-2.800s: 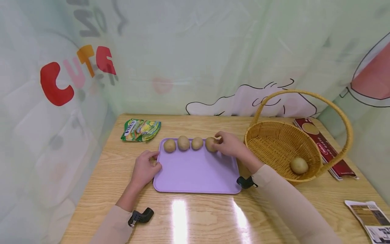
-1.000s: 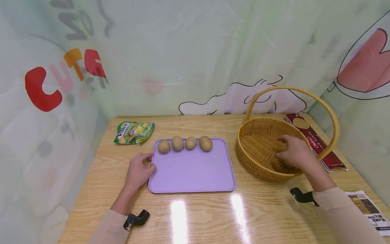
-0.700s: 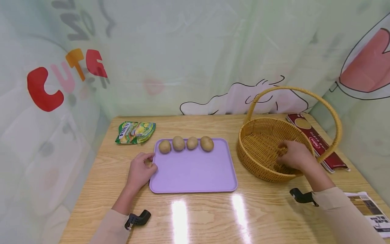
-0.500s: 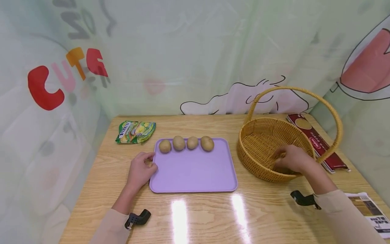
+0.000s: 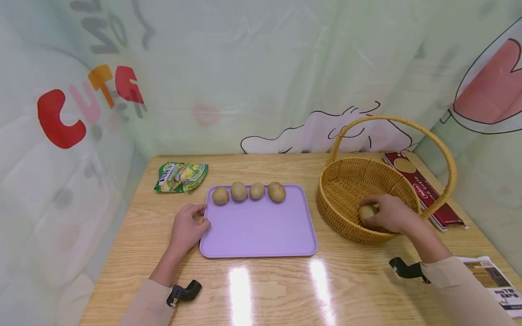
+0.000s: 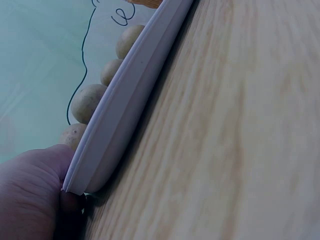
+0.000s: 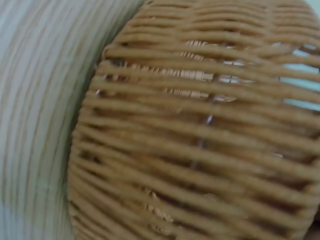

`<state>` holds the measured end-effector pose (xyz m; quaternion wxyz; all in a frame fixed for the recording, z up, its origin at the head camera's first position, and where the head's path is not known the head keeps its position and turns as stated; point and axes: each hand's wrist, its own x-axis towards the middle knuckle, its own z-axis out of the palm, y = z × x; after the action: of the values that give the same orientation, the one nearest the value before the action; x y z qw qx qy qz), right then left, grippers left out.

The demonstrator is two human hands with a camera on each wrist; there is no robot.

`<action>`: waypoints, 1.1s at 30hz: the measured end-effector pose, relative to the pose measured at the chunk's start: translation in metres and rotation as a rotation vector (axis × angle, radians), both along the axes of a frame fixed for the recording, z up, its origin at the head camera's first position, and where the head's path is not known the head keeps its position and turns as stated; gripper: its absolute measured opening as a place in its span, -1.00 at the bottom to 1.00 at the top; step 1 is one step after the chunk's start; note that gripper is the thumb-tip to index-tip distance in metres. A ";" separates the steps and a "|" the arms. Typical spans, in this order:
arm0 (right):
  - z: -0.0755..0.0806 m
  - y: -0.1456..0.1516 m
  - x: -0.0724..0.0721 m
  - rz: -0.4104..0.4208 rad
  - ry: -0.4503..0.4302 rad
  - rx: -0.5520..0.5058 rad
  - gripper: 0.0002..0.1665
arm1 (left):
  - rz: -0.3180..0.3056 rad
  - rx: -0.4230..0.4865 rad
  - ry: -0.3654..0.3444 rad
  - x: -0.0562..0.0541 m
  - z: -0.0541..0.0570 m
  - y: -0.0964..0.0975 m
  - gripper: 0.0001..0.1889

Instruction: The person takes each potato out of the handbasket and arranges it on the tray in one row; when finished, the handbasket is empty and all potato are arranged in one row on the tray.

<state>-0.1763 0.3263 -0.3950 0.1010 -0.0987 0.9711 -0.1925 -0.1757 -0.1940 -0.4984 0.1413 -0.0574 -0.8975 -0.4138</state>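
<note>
On the purple tray point(image 5: 261, 231), several potatoes point(image 5: 238, 192) stand in a row along the far edge. My left hand point(image 5: 188, 226) pinches the tray's left rim; the left wrist view shows the thumb side of that hand point(image 6: 35, 190) at the tray corner point(image 6: 82, 182). Inside the wicker basket point(image 5: 342, 192), my right hand point(image 5: 389, 213) has its fingers curled round one potato point(image 5: 367, 213), partly hidden by the hand. Only the woven outer wall of the basket point(image 7: 200, 140) and the wood beside it fill the right wrist view.
A green snack bag point(image 5: 181, 177) lies behind the tray on the left. Beyond the basket is a long red packet point(image 5: 424, 190), and a printed pouch point(image 5: 493, 285) lies at the right front. The tall basket handle point(image 5: 442, 145) arches above the right hand's side. A curtain backs the table.
The right hand has let go of the rightmost potato on the tray and moved right into the basket. It now grips a potato there, shifted slightly left. The left hand stays at the tray rim.
</note>
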 end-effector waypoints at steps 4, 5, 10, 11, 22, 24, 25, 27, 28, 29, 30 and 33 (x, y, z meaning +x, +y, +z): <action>0.005 -0.009 0.001 -0.020 0.046 -0.033 -0.41 | -0.001 0.001 -0.010 0.000 0.000 0.000 -0.60; 0.007 -0.012 0.001 -0.021 0.060 -0.046 -0.42 | -0.001 0.000 -0.012 0.000 0.000 0.000 -0.59; 0.016 -0.028 0.001 -0.020 0.108 -0.096 -0.46 | -0.001 -0.009 -0.013 0.001 0.001 0.000 -0.59; 0.018 -0.031 0.000 -0.016 0.116 -0.101 -0.46 | 0.000 -0.010 -0.013 0.001 0.001 0.000 -0.59; 0.034 -0.063 -0.006 0.009 0.211 -0.139 -0.51 | 0.001 -0.026 -0.017 0.001 0.001 0.000 -0.59; 0.037 -0.070 -0.007 0.013 0.216 -0.149 -0.50 | 0.004 -0.026 -0.022 0.001 0.002 0.000 -0.59; 0.039 -0.074 -0.007 0.012 0.213 -0.152 -0.49 | 0.007 -0.028 -0.024 0.001 0.002 0.000 -0.59; 0.041 -0.080 -0.008 0.010 0.208 -0.156 -0.48 | 0.009 -0.032 -0.029 0.001 0.002 0.000 -0.58; 0.041 -0.083 -0.008 0.010 0.204 -0.158 -0.48 | 0.008 -0.035 -0.031 0.001 0.002 0.000 -0.58; 0.042 -0.085 -0.009 0.010 0.201 -0.160 -0.47 | 0.008 -0.038 -0.032 0.001 0.002 0.000 -0.57; 0.042 -0.088 -0.009 0.011 0.199 -0.164 -0.47 | 0.007 -0.041 -0.032 0.001 0.002 0.000 -0.57; 0.042 -0.096 -0.011 0.023 0.201 -0.179 -0.46 | 0.002 -0.046 -0.033 0.002 0.003 0.000 -0.57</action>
<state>-0.1875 0.2302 -0.3533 -0.0038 -0.1372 0.9540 -0.2666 -0.1739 -0.1937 -0.4959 0.1252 -0.0530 -0.9090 -0.3939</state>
